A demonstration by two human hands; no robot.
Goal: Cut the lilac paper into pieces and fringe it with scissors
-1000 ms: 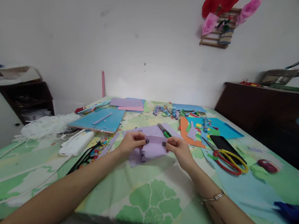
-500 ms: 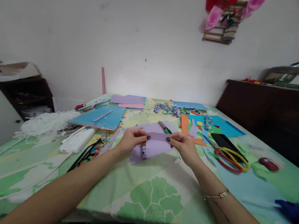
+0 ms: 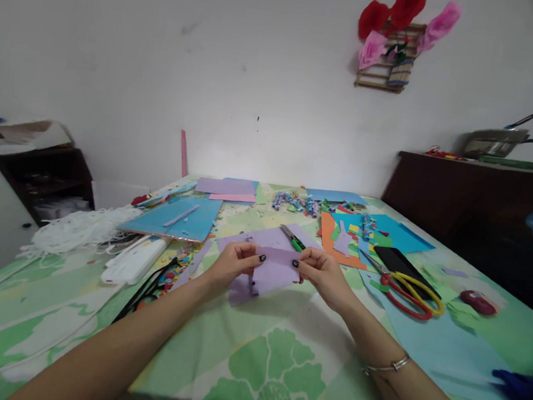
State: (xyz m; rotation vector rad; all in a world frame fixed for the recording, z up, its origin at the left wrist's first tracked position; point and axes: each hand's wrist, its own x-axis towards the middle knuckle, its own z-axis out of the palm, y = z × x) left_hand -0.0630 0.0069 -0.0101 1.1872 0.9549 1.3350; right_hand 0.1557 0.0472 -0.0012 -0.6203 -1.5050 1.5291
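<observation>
left hand (image 3: 233, 265) pinching the purple paper (image 3: 273, 276) at its top left edge | right hand (image 3: 323, 274) pinching the top right | paper held just above the table (image 3: 277, 355), mid-front | i judge it light, thin, floppy, easily creased; i'd grip near the edges

white wall (image 3: 167, 54) | dark sideboard (image 3: 479, 192) | green-cloth table (image 3: 271, 367)

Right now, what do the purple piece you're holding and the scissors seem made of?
The purple piece: thin matte paper, apparently; it bends between the left hand and right hand. The scissors: smooth red and yellow handles, likely plastic; greyish blades, probably metal.
</observation>
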